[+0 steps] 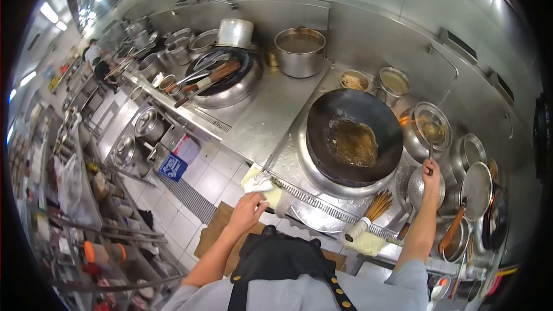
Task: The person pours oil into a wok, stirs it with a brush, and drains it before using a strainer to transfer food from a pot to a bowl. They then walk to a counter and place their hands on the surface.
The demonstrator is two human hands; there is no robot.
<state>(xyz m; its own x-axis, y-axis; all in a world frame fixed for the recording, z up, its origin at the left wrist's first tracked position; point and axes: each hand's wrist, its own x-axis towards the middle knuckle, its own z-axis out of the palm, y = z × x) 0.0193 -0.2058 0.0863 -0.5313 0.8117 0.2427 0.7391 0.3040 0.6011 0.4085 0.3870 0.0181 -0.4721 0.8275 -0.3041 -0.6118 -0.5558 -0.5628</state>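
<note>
My right hand [430, 171] is closed round the handle of a ladle [433, 133]. The ladle's bowl is over a metal pot [412, 144] with a strainer across its top, at the right of the stove. Left of it, a black wok [321, 132] sits on the burner ring with brown, bubbling liquid [352, 143] in its bottom. My left hand [247, 212] is beside the counter's front edge, loosely curved with nothing visible in it. Just beyond its fingers lie a pale yellow cloth [252, 177] and a crumpled white cloth [258, 185].
A bamboo brush [374, 210] and a perforated skimmer [427, 186] lie at the front right. Strainers and pans crowd the far right. A tall stockpot [300, 60] stands behind; a second wok [223, 75] at left carries brushes and tools. Shelving [103, 236] runs along the left.
</note>
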